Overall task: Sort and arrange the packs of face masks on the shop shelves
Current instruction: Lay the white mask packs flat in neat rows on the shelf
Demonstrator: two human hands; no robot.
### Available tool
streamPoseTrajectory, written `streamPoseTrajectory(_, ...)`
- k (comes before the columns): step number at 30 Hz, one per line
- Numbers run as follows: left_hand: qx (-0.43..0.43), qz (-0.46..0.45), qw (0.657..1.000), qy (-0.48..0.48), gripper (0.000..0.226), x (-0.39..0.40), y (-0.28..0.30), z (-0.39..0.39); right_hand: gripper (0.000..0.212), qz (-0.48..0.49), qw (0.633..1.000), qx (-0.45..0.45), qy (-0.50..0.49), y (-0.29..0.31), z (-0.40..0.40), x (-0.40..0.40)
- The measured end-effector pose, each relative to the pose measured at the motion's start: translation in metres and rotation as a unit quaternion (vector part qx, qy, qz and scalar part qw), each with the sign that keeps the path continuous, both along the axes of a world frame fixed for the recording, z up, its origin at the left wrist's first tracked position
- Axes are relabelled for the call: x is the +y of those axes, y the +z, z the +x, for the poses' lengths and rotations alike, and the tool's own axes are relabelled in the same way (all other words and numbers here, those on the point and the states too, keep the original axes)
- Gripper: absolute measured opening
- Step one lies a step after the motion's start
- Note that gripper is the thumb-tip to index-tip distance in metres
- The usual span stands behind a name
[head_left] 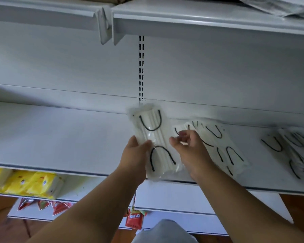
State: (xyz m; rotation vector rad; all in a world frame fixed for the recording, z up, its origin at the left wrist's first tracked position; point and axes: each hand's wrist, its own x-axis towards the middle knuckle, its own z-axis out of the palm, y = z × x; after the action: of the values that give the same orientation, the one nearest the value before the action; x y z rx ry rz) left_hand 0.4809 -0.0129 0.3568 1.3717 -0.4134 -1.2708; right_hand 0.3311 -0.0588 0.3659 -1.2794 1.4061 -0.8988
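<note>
A person's left hand (137,148) grips a clear plastic pack of white pleated face masks with black ear loops (154,141), held upright over the white metal shelf (60,137). The right hand (184,144) hovers just beside it, fingers loosely curled, holding nothing, above a fanned pile of similar packs (218,142). To place it well, lay the pack flat – edges squared with its neighbours – loops facing outward.

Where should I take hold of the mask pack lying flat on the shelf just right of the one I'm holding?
Probably by the near short edge of the flat mask pack, coming from the shelf front. It lies flat with that end by the lip, beside your right hand, so fingers can likely slide under the slack wrapper there.
</note>
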Motion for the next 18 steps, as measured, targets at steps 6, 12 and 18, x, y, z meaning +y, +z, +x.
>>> streamPoseTrajectory(6, 0.102, -0.019, 0.992, 0.065, 0.014, -0.009, 0.004, 0.003, 0.022, 0.197, 0.924, -0.323, -0.052, -0.017, 0.008, 0.025)
streamPoseTrajectory(12, 0.188, -0.128, 0.970, 0.083, 0.020, -0.017, 0.000, 0.046, 0.024, 0.017, 0.995, -0.093, -0.043, -0.004, -0.007, -0.007)
streamPoseTrajectory(18, -0.131, -0.087, 0.988, 0.008, 0.041, -0.010, -0.019, 0.086, 0.028, -0.098, 0.993, 0.064, 0.034, -0.008, -0.022, -0.027)
